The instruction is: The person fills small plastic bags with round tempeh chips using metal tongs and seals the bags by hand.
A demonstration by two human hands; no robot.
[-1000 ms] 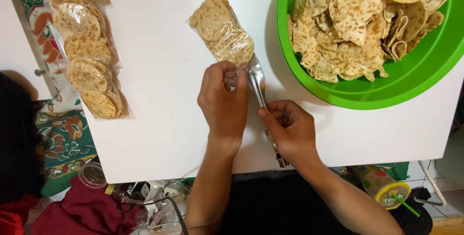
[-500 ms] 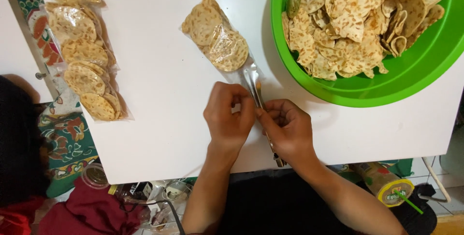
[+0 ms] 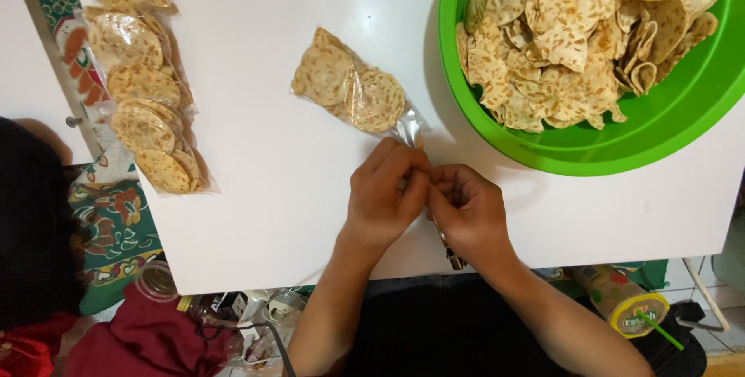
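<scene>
A clear plastic bag of round flat crackers (image 3: pixel 348 87) lies on the white table (image 3: pixel 256 191), its open twisted end pointing at my hands. My left hand (image 3: pixel 384 198) pinches the bag's neck near the table's front. My right hand (image 3: pixel 468 210) presses against the left, its fingers closed on the same neck. A thin metal tool (image 3: pixel 450 255) pokes out under my right hand at the table edge; I cannot tell whether the hand grips it.
A large green basin (image 3: pixel 683 105) full of loose crackers fills the upper right. Filled cracker bags (image 3: pixel 136 74) lie in a row along the table's left edge. Below the table are a patterned cloth (image 3: pixel 109 222), a jar (image 3: pixel 155 282) and a cup with a straw (image 3: pixel 632 311).
My hands have come together on the bag's neck, and the long metal tool seen beside it earlier is now mostly hidden beneath them. The view shifted slightly.
</scene>
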